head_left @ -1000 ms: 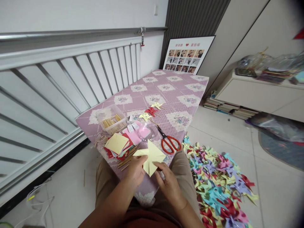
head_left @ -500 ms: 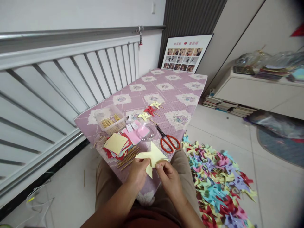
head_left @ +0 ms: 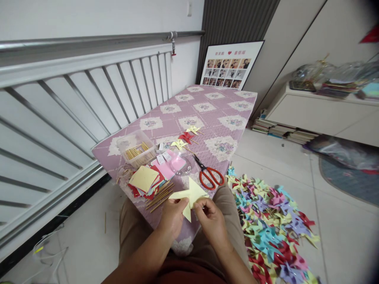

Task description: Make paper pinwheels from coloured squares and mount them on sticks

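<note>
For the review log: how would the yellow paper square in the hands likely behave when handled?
The yellow paper square is probably very light and floppy: its cut points bend and stand up between the left hand and right hand. It likely creases or tears easily, being a thin sheet slit toward the middle. Being flat, it seems unlikely to roll.

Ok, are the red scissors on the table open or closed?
Closed, as far as the view shows. The red scissors lie flat on the purple tablecloth, blades together in one dark strip pointing away, both handle loops side by side.
</note>
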Motion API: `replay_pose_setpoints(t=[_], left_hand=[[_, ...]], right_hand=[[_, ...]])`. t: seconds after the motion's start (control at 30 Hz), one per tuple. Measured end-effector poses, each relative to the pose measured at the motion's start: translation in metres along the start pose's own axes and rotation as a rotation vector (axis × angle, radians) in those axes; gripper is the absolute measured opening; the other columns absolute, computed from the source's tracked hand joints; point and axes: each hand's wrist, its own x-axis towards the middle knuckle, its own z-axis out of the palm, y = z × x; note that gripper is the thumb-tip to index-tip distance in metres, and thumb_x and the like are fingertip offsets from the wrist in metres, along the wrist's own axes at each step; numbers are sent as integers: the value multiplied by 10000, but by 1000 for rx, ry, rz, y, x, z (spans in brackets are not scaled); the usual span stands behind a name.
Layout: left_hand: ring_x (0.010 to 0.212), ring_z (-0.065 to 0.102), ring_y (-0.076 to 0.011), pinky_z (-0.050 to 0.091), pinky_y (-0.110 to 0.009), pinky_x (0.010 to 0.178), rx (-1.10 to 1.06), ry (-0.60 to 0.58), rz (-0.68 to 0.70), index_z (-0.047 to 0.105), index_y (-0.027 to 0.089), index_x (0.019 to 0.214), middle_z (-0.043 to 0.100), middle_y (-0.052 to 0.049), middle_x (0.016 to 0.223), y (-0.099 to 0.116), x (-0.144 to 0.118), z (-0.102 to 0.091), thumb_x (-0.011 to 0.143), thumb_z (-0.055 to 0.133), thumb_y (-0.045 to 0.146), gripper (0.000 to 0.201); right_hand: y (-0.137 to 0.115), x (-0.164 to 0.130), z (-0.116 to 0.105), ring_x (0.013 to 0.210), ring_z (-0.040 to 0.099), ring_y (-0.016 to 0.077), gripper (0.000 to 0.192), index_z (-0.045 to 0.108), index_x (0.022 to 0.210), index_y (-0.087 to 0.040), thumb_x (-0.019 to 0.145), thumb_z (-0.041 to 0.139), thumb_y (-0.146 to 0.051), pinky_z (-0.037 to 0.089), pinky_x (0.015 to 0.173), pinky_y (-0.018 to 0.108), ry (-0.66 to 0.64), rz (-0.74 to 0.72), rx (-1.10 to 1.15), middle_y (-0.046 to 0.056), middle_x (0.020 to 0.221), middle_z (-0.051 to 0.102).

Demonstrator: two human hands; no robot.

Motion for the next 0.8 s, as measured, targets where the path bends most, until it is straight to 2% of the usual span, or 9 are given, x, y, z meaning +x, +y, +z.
replay_pose_setpoints(t=[0.27, 0.43, 0.57, 0.67, 0.8], left_hand=[[725, 626, -198, 456, -286, 713, 180, 50, 18, 722, 150, 803, 716, -52, 757, -8, 2, -7, 654, 754, 271, 195], [741, 635, -224, 459, -289, 714, 192, 88, 26, 704, 171, 765, 701, -43, 691, -9, 2, -8, 644, 764, 270, 167], [676, 613, -197, 455, -279, 680, 228, 87, 53, 694, 164, 748, 676, -30, 647, -9, 3, -7, 668, 738, 271, 140], [630, 598, -181, 452, -271, 637, 257, 64, 72, 691, 152, 721, 677, -37, 652, -5, 4, -8, 690, 702, 278, 130], [565, 582, -165, 437, -255, 562, 317, 18, 51, 708, 151, 757, 692, -40, 658, 4, 10, -16, 690, 674, 259, 132]], right_hand=[[-1, 0, 1, 581, 476, 137, 210, 540, 664, -208, 855, 587, -282, 409, 551, 235, 9, 34, 33, -30, 625, 513], [-2, -1, 1, 602, 492, 144, 220, 543, 670, -205, 866, 583, -297, 421, 573, 246, -7, 26, 29, -20, 645, 532], [-5, -4, 1, 621, 504, 150, 231, 549, 679, -207, 881, 580, -314, 422, 580, 246, -30, 11, 10, -17, 649, 535], [-7, -6, -2, 650, 522, 157, 187, 579, 761, -210, 897, 570, -337, 437, 599, 249, -58, 6, 25, -5, 706, 567], [-3, -3, -15, 639, 527, 160, 168, 585, 853, -221, 886, 587, -386, 452, 575, 252, 52, 36, 86, -3, 731, 567]])
